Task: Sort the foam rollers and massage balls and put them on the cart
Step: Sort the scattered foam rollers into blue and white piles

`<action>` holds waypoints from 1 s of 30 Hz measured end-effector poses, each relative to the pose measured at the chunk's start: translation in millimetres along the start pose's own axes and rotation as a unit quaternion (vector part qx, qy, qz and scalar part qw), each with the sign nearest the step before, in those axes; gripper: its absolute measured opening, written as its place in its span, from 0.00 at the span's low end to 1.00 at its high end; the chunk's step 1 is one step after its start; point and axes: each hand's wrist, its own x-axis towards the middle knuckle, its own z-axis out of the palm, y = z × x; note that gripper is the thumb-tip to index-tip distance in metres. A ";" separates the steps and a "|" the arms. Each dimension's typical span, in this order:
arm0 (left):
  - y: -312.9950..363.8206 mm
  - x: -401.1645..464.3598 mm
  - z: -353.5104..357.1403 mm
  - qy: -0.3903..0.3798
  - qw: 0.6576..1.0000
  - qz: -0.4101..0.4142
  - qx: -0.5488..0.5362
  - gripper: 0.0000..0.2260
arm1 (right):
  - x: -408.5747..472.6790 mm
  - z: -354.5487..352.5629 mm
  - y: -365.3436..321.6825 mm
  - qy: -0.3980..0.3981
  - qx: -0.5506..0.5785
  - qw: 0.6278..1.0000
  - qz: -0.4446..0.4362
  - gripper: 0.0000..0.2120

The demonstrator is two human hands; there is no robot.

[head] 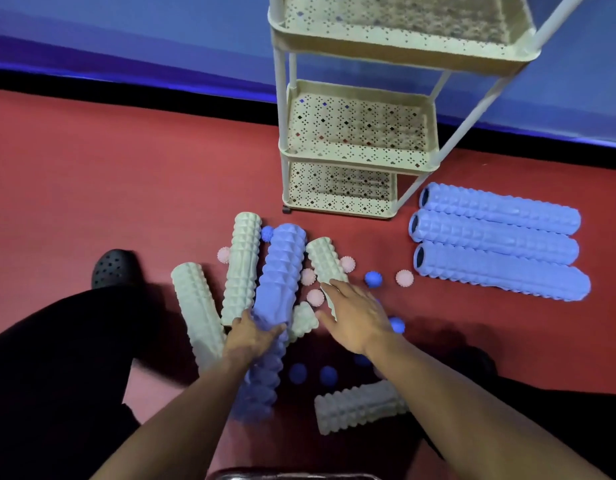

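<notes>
Two bare forearms reach forward from the bottom of the view over a red floor mat (126, 174). Left hand (251, 332) is closed around the near part of a blue foam roller (282, 271), thumb on one side and fingers wrapped over the ridged surface; the roller's lower end blurs beneath the wrist. Right hand (355, 320) is open, fingers spread and palm down, its fingertips touching the near end of a short pale green roller (325, 261) just right of the blue one.

Left of the blue roller lie two more pale green rollers, one upright in the view (242, 268) and one angled nearer the person (197, 313). A stubby pale green piece (304, 320) sits between the hands, and another pale green roller (358, 407) lies crosswise under the right forearm.

Pink spiky massage balls (404, 278) and blue spiky massage balls (373, 279) are scattered among and beside these rollers, some near the wrists.

Toward the mat's right side, three long blue rollers (496, 237) lie side by side, touching, well apart from the mixed pile.

At the mat's far edge stands a cream three-tier cart (355, 157) with perforated trays, no rollers or balls in them. A black clog (114, 268) shows at the left beside a dark trouser leg.
</notes>
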 end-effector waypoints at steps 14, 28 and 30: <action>4.4 2.5 4.0 -0.107 0.960 -0.017 -0.259 0.18 | -5.0 1.1 8.2 -0.012 0.033 0.999 0.030 0.30; 54.2 -121.1 -110.0 0.042 0.963 0.201 0.173 0.52 | -78.6 -111.4 -5.9 0.114 -0.002 0.990 -0.079 0.36; 68.2 -146.0 -118.0 0.085 0.936 0.249 0.233 0.49 | -95.2 -132.1 -8.7 0.144 -0.004 0.986 -0.088 0.37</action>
